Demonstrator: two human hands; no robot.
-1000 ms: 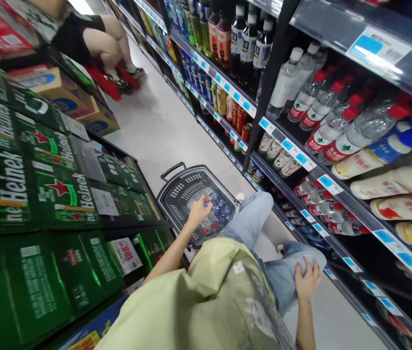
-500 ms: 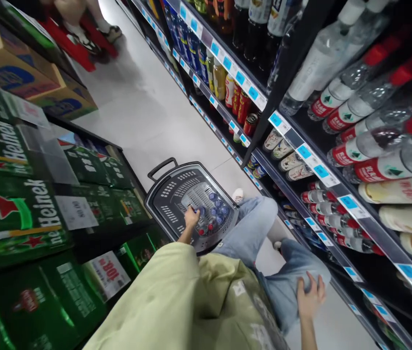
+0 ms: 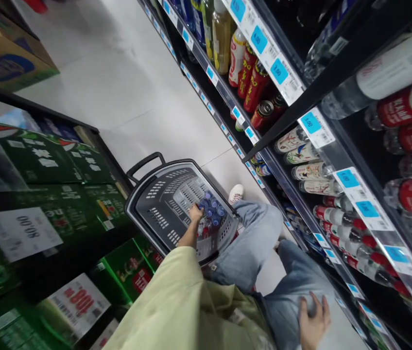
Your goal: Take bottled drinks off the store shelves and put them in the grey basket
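My left hand (image 3: 196,214) reaches into a dark grey shopping basket (image 3: 162,192) on the floor. Its fingers are closed at the neck of a blue-capped bottle (image 3: 201,206), beside the cluster of other blue-capped bottles (image 3: 213,209). Some red-capped bottles (image 3: 206,228) lie lower in the basket, partly behind my wrist. My right hand (image 3: 313,318) rests on my bent knee in jeans, fingers spread, holding nothing.
Drink shelves (image 3: 289,87) with bottles, cans and price tags run along the right. Stacked green beer cartons (image 3: 45,155) with price signs (image 3: 77,306) stand on the left. A cardboard box (image 3: 12,63) sits farther up the tiled aisle (image 3: 126,82).
My left hand has moved a little right, bringing the blue-capped bottle against the others. The view has come closer to the basket. My right hand stays on the knee.
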